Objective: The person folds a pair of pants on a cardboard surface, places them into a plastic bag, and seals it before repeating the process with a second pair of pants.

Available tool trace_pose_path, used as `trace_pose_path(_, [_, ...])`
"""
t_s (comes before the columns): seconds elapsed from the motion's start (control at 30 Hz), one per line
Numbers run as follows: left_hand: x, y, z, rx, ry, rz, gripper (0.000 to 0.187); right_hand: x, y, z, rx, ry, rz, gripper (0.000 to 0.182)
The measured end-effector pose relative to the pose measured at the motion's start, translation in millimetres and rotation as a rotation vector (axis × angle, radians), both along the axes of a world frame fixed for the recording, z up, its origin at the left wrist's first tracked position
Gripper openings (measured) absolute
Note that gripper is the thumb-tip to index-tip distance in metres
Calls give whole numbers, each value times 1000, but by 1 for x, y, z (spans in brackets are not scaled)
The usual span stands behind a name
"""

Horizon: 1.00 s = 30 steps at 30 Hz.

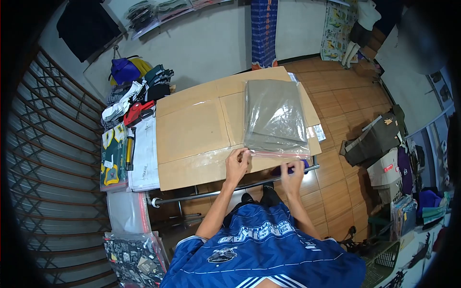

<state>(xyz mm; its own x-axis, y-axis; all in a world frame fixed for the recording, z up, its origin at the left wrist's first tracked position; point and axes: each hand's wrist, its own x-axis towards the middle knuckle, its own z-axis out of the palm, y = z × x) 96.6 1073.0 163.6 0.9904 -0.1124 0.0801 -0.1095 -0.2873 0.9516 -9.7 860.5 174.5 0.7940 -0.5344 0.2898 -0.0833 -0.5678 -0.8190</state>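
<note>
A clear plastic bag point(276, 113) holding a folded grey-brown garment lies on the flattened cardboard point(192, 125). Along its near edge runs a pink-red seal strip point(278, 154). My left hand point(236, 167) pinches the near left corner of the bag between thumb and fingers. Close to the strip's right part, my right hand point(293, 177) is closed with its fingers curled together, just below the bag's edge. Whatever sits between those fingertips is too small to make out. A dark purple item point(302, 165) shows behind the right hand at the cardboard's edge.
To the left are folded jerseys point(114, 156), a red tape dispenser point(139, 113), a yellow-black tool point(129, 151) and stacked socks point(122, 105). A metal rail point(206, 194) runs along the table's front. Clothes and a basket point(384, 261) stand at right.
</note>
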Motion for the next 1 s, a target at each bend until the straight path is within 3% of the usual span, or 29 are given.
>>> trace_pose_path(0.1, [1, -2, 4, -51, 51, 13, 23, -6, -28, -3, 187, -42, -297, 30])
trace_pose_path(0.2, [1, -3, 13, -55, 110, 8, 20, 1, -75, -42, 370, -59, -352, 39])
trace_pose_path(0.3, [3, -2, 5, -18, 57, -5, 21, 4, -95, -26, 581, 90, -256, 39])
trace_pose_path(0.43, [2, -1, 5, -2, 64, 1, 21, 10, -97, -15, 643, 202, -137, 29])
trace_pose_path(0.57, [5, 0, -6, -71, 71, -7, 22, 12, -98, -18, 671, 202, -136, 22])
trace_pose_path(0.73, [-2, 1, 18, -157, 208, 13, 21, 13, -101, -16, 816, 203, -136, 15])
trace_pose_path(1.0, [2, 6, 22, -264, 229, 46, 13, 11, -109, -11, 844, 203, -138, 20])
